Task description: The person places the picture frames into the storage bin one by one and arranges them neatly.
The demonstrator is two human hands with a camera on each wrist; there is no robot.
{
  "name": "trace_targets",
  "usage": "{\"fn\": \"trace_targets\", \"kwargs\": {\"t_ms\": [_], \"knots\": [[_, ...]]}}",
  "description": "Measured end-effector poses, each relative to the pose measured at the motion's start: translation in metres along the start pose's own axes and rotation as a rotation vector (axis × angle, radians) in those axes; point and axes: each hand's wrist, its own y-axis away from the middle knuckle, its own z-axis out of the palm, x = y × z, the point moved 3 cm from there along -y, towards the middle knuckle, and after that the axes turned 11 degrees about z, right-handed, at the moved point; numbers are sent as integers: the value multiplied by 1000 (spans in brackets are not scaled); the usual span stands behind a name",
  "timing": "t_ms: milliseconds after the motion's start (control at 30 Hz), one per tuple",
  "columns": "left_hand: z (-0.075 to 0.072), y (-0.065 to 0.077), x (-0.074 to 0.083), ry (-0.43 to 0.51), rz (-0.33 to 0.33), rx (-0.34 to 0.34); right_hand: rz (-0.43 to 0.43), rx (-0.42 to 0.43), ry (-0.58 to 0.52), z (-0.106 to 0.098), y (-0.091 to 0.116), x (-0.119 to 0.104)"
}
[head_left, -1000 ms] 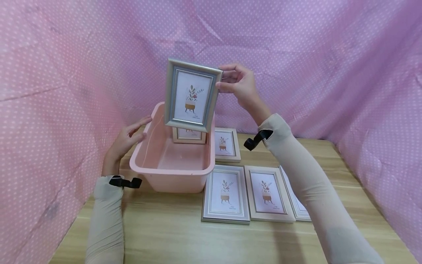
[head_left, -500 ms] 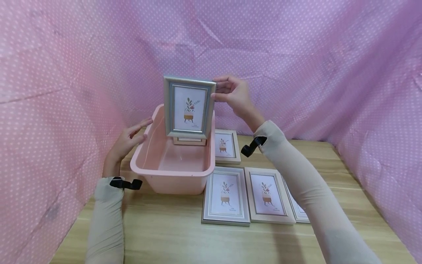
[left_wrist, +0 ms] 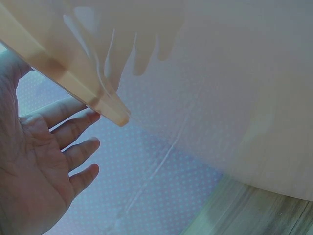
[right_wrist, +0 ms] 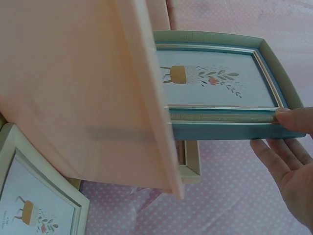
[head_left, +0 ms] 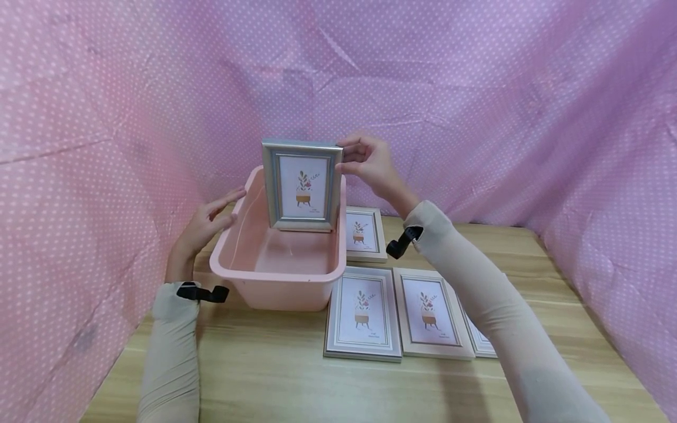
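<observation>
The right hand (head_left: 376, 167) pinches the blue frame (head_left: 303, 191) near its 2 o'clock corner, apparently to hold it upright in the 12 o'clock end of the bin (head_left: 285, 292), while the left hand (head_left: 203, 228), fingers relaxed, rests against the bin at 10 o'clock, seemingly steadying it.
</observation>
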Motion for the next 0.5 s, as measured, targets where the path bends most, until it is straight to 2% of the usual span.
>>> {"fn": "trace_targets", "kwargs": {"t_ms": [233,500], "knots": [[0,-1,1,2,10,-5,53,10,58,0,1,17],[0,-1,2,14,-6,-6,75,-9,89,0,-1,28]]}}
